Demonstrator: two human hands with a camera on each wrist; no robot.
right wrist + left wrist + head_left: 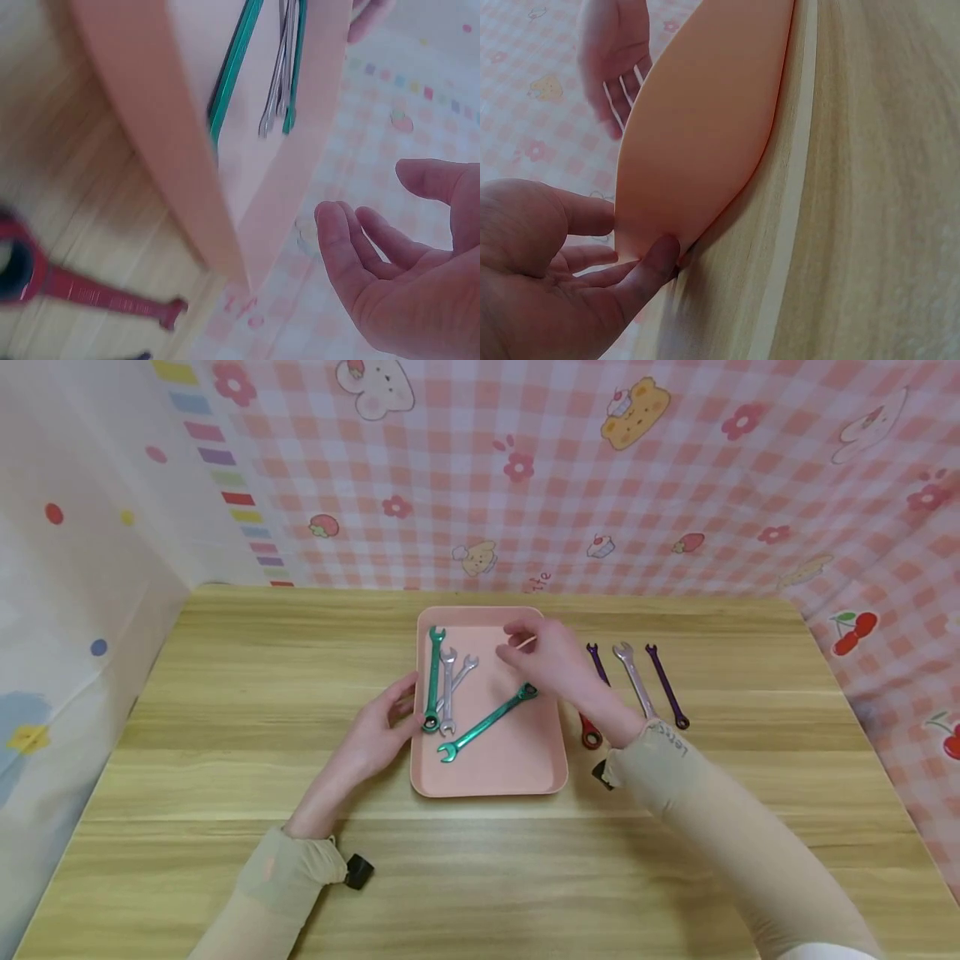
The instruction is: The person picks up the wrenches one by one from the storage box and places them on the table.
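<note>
A shallow pink tray (495, 781) lies on the wooden table. Inside are a green combination wrench (435, 672) along the left wall, a second green wrench (487, 725) lying slanted, and two silver wrenches, one (448, 693) crossing the other (467, 670). My left hand (378, 731) touches the tray's left outer side; in the left wrist view its fingertips (664, 255) rest against the wall. Over the tray's upper right part hovers my right hand (558, 660). Its fingers are loosely bent and apart from the thumb, with nothing between them in the right wrist view.
Right of the tray lie a red ratcheting wrench (105, 296), partly hidden by my right arm in the head view, a purple wrench (594, 656), a silver wrench (633, 677) and another purple wrench (667, 689). A patterned cloth (450, 460) hangs behind the table.
</note>
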